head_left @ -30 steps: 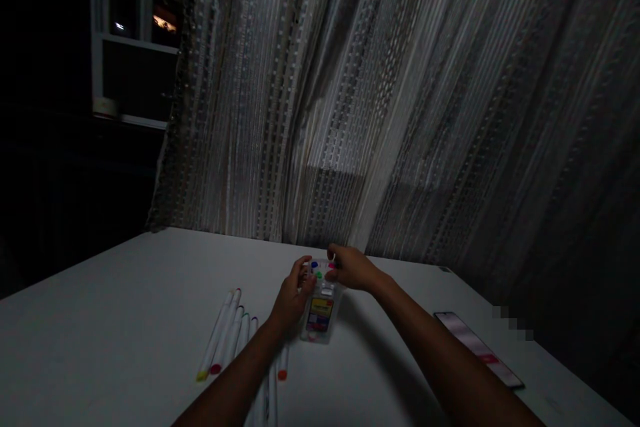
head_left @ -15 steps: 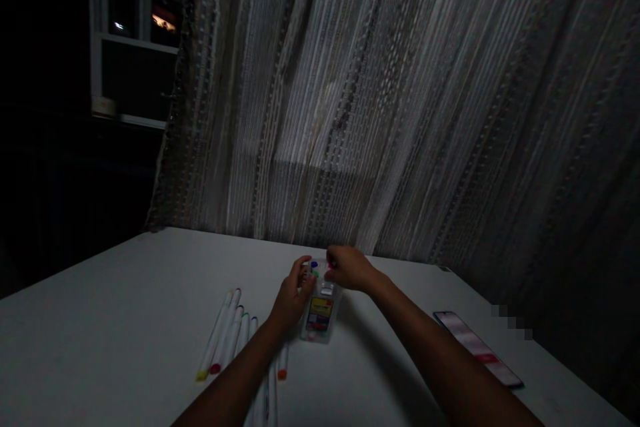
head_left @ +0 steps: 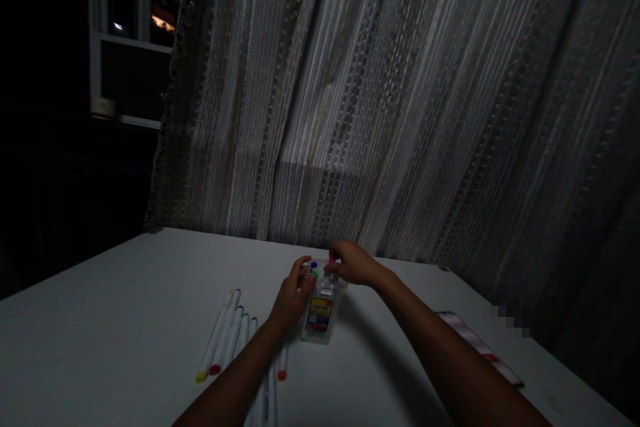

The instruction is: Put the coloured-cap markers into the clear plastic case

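Observation:
A clear plastic marker case (head_left: 319,315) with a yellow and dark label stands upright on the white table (head_left: 125,307). My left hand (head_left: 293,293) is wrapped round its left side. Blue and green marker ends (head_left: 314,265) show inside the top of the case. Over the case's top right, my right hand (head_left: 353,263) pinches a pink-ended marker (head_left: 332,258); the rest of that marker is hidden by the fingers and the case. Several white markers (head_left: 233,337) with coloured ends lie left of the case, partly under my left forearm.
A phone (head_left: 480,347) lies on the right side of the table, partly behind my right forearm. Behind the table's far edge hangs a striped curtain (head_left: 320,113). At the far left is a dark window (head_left: 135,40).
My right hand has risen slightly and shifted right, and the pink marker end has come up with it to above the case's rim. My left hand stays on the case.

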